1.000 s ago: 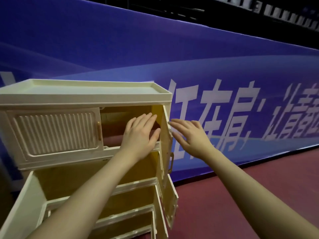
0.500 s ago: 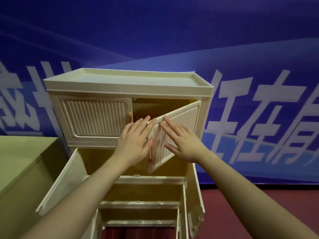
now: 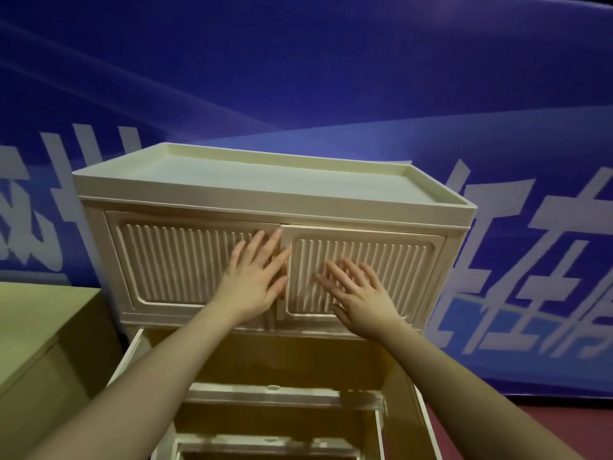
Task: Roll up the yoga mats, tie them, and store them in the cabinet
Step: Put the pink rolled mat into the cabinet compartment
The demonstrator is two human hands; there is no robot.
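A cream plastic cabinet with ribbed doors stands in front of me. Both top doors are closed. My left hand lies flat with straight fingers on the inner edge of the top left door. My right hand presses flat against the top right door. Below, the second tier stands open, its doors swung outward, and lower tiers are open too. No yoga mat is visible in this view.
A blue banner with large white characters runs behind the cabinet. A pale green box stands at the left, close to the cabinet. Dark red floor shows at the lower right.
The top right door swung from fully open to closed under my right hand. My left hand moved from inside the compartment onto the left door's edge. The camera turned to face the cabinet.
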